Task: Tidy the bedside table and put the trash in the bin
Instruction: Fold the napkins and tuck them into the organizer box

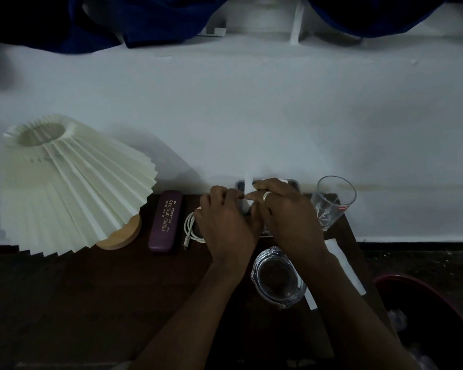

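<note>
Pinching a paper strip (248,188), both hands (254,220) work over the dark table (91,289) by a white wall (251,102).

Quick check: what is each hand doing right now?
Left hand: fingers curled, pinching the white paper strip.
Right hand: also pinching that strip.

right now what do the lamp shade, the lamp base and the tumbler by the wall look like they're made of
Lamp shade: looks like pleated paper or stiff fabric, matte cream, with sharp accordion folds.
Lamp base: probably wood, smooth light tan; the dim light hides any grain.
Tumbler: clear glass, or possibly clear plastic; glossy and see-through, the table edge shows through it.
</note>
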